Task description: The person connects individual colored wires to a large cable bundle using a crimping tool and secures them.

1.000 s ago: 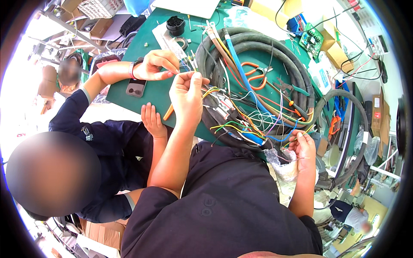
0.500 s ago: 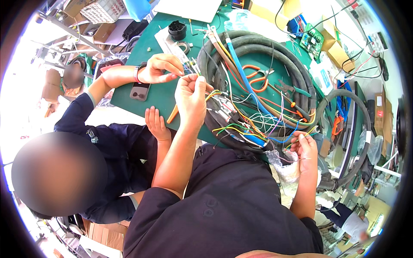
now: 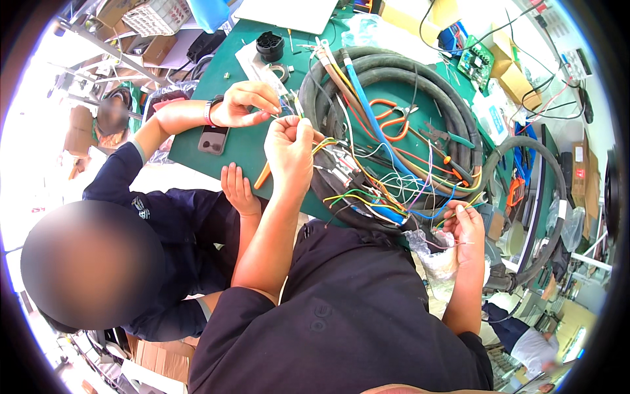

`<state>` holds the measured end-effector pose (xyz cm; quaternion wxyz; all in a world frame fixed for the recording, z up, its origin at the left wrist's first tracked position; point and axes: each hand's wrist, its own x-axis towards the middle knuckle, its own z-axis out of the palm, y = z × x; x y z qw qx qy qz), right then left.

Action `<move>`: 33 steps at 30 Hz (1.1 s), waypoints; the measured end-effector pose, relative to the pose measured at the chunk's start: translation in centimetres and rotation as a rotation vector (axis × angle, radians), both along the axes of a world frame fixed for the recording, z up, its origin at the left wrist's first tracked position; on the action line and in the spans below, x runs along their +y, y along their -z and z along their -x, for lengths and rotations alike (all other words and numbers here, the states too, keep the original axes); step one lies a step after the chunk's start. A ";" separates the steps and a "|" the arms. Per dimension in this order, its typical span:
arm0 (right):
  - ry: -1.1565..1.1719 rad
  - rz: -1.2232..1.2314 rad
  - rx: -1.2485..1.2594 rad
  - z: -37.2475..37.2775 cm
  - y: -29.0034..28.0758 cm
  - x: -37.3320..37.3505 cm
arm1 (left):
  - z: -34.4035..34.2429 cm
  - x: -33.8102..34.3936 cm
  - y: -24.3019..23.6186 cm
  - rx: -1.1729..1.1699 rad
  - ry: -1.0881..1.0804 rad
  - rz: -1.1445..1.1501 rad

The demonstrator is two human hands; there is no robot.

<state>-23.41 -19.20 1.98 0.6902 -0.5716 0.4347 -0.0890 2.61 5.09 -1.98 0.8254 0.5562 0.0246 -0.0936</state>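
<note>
My left hand (image 3: pixel 293 143) is closed, with thumb and fingertips pinched on thin wires (image 3: pixel 298 107) whose ends stick up past the fingers. Beside it, a co-worker's hand (image 3: pixel 245 105) pinches a thin wire end; that person's other hand (image 3: pixel 240 189) rests at the table edge. On the right, my right hand (image 3: pixel 464 226) is closed round thin wires, and a pale reddish wire (image 3: pixel 459 243) crosses its palm. Between my hands lies a tangle of thin coloured wires (image 3: pixel 394 187), with white-sleeved ends (image 3: pixel 342 161) near my left hand. A thick black cable (image 3: pixel 387 59) is coiled behind them.
Orange-handled pliers (image 3: pixel 391 121), cutters (image 3: pixel 446 136) and a screwdriver (image 3: pixel 457 169) lie inside the coil. A phone (image 3: pixel 213 139), black round connector (image 3: pixel 270 46) and tape roll (image 3: pixel 281 71) are on the green table (image 3: pixel 197 154). A green circuit board (image 3: pixel 477 62) stands far right.
The co-worker's upper hand shifts very slightly beside my left hand, and the wire ends there tilt a little. My right hand keeps its place. A distant person at lower right moves.
</note>
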 end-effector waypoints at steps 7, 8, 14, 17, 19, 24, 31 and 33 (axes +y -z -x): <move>-0.018 -0.002 0.000 0.0 0.0 -0.1 | 0.0 0.0 -0.2 0.022 -0.003 -0.036; -0.016 -0.001 0.000 0.0 -0.1 -0.1 | 0.0 -0.1 -0.2 0.019 -0.003 -0.039; -0.013 -0.004 -0.001 -0.1 -0.1 0.0 | -0.1 -0.1 -0.2 0.011 -0.011 -0.047; -0.016 -0.004 -0.004 -0.1 -0.1 0.0 | -0.2 -0.2 0.0 -0.004 -0.022 -0.052; -0.016 -0.001 -0.004 -0.1 -0.1 0.0 | -0.2 -0.2 0.1 -0.011 -0.024 -0.048; -0.009 0.000 -0.010 0.0 0.1 -0.1 | -0.2 -0.2 -0.2 0.000 -0.005 -0.008; 0.000 -0.006 -0.011 0.0 0.2 -0.1 | -0.2 -0.2 0.0 -0.029 -0.004 0.025; -0.001 -0.006 -0.008 -0.1 0.1 -0.1 | -0.3 -0.2 0.1 -0.032 -0.006 0.028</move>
